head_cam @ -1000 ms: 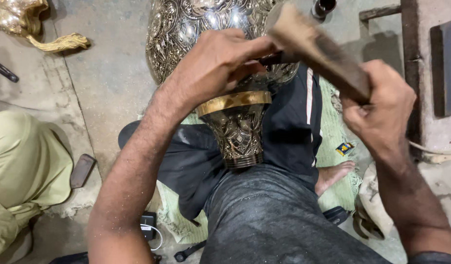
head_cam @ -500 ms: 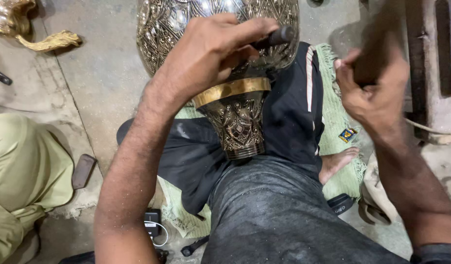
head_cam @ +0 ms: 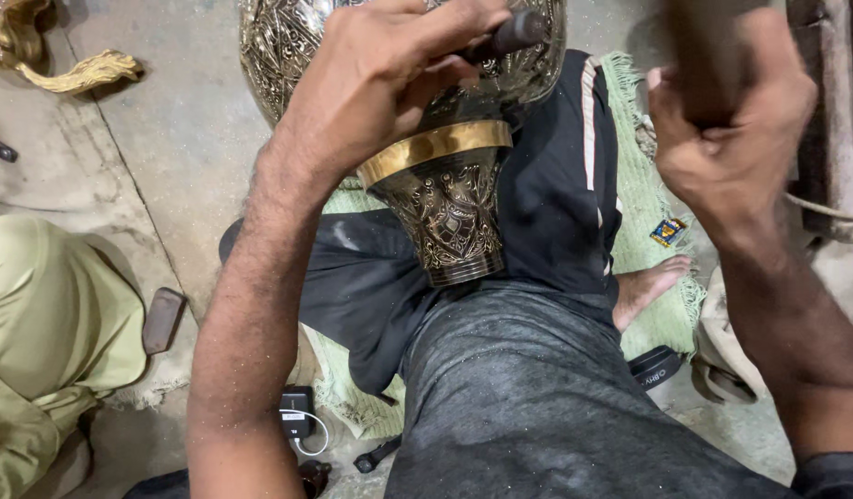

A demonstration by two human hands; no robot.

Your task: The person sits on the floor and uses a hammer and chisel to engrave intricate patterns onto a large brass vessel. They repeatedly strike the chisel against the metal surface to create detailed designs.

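Since a second ago the hammer (head_cam: 708,55) has swung up and over to the right: its head was out over the vase before, now it's mostly blurred at the top edge, well clear of the metal. Everything also sits closer to the camera than it did.

The vase (head_cam: 445,199) is this big engraved brass thing lying across the person's lap, round belly up at the top of the view, a plain gold band under it, and the patterned foot pointing down toward the knees. It rests on the dark trousers (head_cam: 547,388), over a green mat (head_cam: 644,199).

The left hand (head_cam: 389,79) is clenched around a dark punch (head_cam: 514,32), tip against the belly of the vase, knuckles right on the metal. The right hand (head_cam: 736,139) is fisted tight around the hammer's wooden handle, raised beside the vase and not touching it.

A bare foot (head_cam: 650,285) pokes out on the mat just right of the vase's foot. On the concrete floor (head_cam: 182,139) there's a small charger with a white cable (head_cam: 299,416) near the left elbow, a flat dark stone-like piece (head_cam: 162,320) further left, and another brass piece (head_cam: 71,69) in the top-left corner. Olive cloth (head_cam: 48,323) fills the left edge.
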